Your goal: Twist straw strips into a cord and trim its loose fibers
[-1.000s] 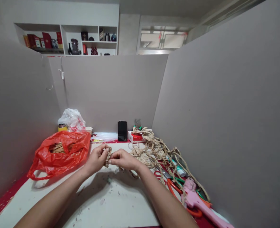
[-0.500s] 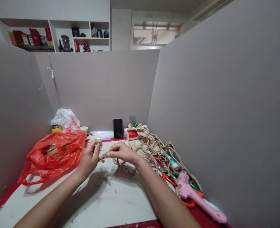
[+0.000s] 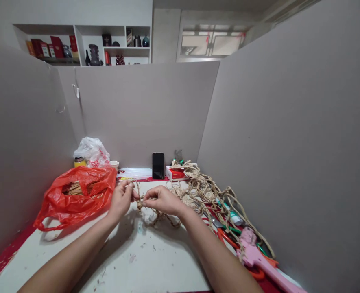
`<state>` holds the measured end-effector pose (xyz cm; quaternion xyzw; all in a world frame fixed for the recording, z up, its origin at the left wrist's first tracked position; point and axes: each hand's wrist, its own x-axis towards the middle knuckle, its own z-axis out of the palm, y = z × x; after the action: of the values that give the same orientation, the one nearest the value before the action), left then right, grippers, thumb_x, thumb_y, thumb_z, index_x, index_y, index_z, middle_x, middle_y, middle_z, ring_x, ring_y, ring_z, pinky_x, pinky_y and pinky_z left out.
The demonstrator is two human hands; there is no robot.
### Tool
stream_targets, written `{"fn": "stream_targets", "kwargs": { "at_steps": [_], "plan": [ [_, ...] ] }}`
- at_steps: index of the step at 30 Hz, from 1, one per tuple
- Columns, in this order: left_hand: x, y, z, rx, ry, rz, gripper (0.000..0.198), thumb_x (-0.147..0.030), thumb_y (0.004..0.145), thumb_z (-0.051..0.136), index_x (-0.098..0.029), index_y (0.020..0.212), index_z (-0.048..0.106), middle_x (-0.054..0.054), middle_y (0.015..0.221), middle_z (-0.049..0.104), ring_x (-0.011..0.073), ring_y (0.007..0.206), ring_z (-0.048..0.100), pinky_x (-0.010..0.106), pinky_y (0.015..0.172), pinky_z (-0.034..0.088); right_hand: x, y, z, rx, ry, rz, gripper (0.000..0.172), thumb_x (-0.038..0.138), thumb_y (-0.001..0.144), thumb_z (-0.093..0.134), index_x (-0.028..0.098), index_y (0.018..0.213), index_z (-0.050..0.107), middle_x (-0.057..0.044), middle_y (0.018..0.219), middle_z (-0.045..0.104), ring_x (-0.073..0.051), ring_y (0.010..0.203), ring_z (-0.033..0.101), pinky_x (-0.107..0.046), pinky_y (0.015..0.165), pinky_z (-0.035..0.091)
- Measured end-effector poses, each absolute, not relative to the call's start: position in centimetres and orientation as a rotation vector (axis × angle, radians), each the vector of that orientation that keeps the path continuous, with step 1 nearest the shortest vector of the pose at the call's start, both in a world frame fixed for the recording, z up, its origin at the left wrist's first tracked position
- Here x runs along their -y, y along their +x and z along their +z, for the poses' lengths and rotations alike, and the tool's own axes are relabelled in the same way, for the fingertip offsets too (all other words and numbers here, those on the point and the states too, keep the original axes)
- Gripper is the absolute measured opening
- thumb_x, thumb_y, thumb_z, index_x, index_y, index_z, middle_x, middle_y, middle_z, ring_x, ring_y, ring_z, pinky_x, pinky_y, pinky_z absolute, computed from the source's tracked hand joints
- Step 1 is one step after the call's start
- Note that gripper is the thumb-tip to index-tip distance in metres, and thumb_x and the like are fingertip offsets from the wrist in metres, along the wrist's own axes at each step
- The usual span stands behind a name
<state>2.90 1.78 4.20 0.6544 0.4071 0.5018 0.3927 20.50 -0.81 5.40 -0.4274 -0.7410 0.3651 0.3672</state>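
Head camera view: A knotted piece of rope (image 3: 139, 204) is held between two bare hands above a white tabletop (image 3: 155, 260) strewn with scraps, and all clock directions are taken from that knot. At 9 o'clock, its upper loop is gripped by the left hand (image 3: 121, 200), fingers drawn narrow; at 3 o'clock, the knot is pinched between thumb and forefinger of the right hand (image 3: 165, 200). Farther out at 9 o'clock, straw-coloured strips (image 3: 76, 188) are held in an open red plastic bag (image 3: 90, 209). A phone (image 3: 158, 166) is propped upright at 1 o'clock, and a tangled rope heap (image 3: 198, 188) is piled toward 3 o'clock. At 4 o'clock, a pink tool (image 3: 253, 255) is seen.
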Motion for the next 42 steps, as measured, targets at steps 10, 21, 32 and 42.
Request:
{"fn": "stream_targets", "kwargs": {
  "at_steps": [10, 21, 32, 42],
  "plan": [
    [-0.1, 3.9, 3.0, -1.053, 1.803, 1.41, 0.025, -0.039, 0.088, 0.043, -0.019, 0.074, 0.049, -0.005, 0.059, 0.043, 0.0098, 0.053, 0.04, 0.02, 0.052, 0.033, 0.9, 18.5, 4.4, 1.914, -1.115, 0.729, 0.012, 0.021, 0.071, 0.058, 0.016, 0.062, 0.064, 0.002, 0.061, 0.061, -0.011, 0.059, 0.05, -0.02, 0.055, 0.035],
    [-0.6, 3.6, 3.0, -1.101, 1.919, 1.404, 0.023, -0.036, 0.089, 0.042, -0.02, 0.076, 0.051, -0.005, 0.06, 0.045, 0.0105, 0.052, 0.042, 0.021, 0.053, 0.032, 0.5, 18.1, 3.6, 1.815, -1.172, 0.759, 0.012, 0.024, 0.07, 0.06, 0.016, 0.063, 0.064, 0.001, 0.059, 0.058, -0.011, 0.057, 0.046, -0.021, 0.054, 0.034],
    [0.5, 2.9, 4.6, -1.05, 1.824, 1.569, 0.019, -0.037, 0.089, 0.044, -0.021, 0.083, 0.051, -0.005, 0.062, 0.046, 0.0097, 0.052, 0.043, 0.02, 0.052, 0.035, -0.5, 20.3, 4.6, 1.614, -1.227, 0.891, 0.028, 0.042, 0.066, 0.066, 0.016, 0.058, 0.059, 0.003, 0.049, 0.048, -0.009, 0.048, 0.039, -0.022, 0.048, 0.031],
    [-5.0, 0.8, 2.6, -1.037, 1.439, 1.376, 0.031, -0.05, 0.077, 0.05, -0.02, 0.073, 0.044, -0.009, 0.043, 0.044, 0.0082, 0.035, 0.04, 0.018, 0.038, 0.029, 2.7, 26.6, 10.6, 1.544, -1.235, 0.515, 0.032, 0.049, 0.07, 0.062, 0.016, 0.067, 0.064, 0.0, 0.06, 0.057, -0.013, 0.057, 0.049, -0.024, 0.054, 0.037]
  ]
}}
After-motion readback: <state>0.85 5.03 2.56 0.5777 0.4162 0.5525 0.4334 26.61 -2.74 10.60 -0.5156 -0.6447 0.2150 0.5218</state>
